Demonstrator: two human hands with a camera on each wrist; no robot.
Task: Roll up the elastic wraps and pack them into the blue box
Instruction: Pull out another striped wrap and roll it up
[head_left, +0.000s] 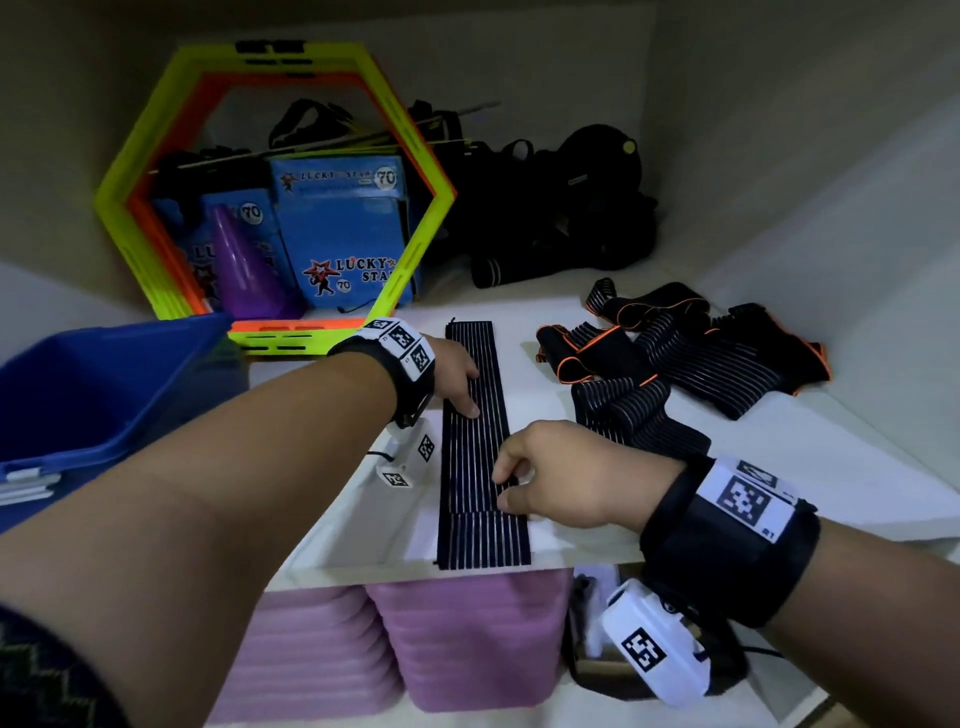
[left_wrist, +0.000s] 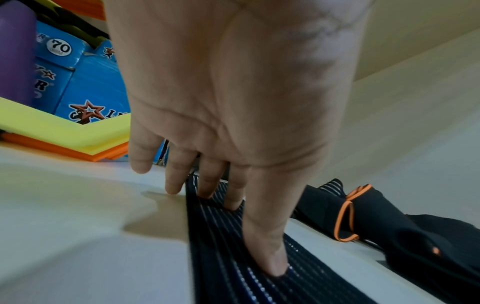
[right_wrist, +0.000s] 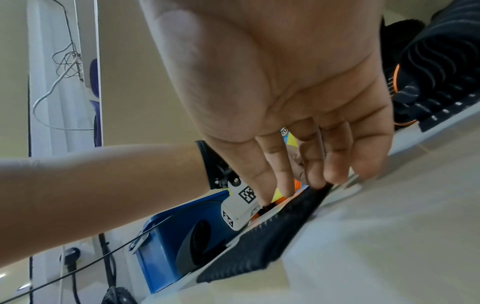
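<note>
A dark striped elastic wrap (head_left: 475, 467) (left_wrist: 233, 267) (right_wrist: 272, 242) lies flat and unrolled on the white shelf, its near end reaching the front edge. My left hand (head_left: 470, 395) (left_wrist: 228, 197) presses straight fingers and thumb onto its far half. My right hand (head_left: 506, 486) (right_wrist: 311, 181) touches the wrap's right edge with its fingertips, nearer to me. The blue box (head_left: 104, 395) (right_wrist: 161, 257) stands open at the left. A heap of more striped wraps with orange trim (head_left: 691, 358) (left_wrist: 363, 216) (right_wrist: 428, 82) lies to the right.
Neon yellow and orange hexagon frames (head_left: 270, 197) lean at the back left around blue Lucky Star cartons (head_left: 348, 234) and a purple cone (head_left: 244, 265). Black straps (head_left: 561, 208) are piled at the back. Pink bins (head_left: 467, 639) sit under the shelf edge.
</note>
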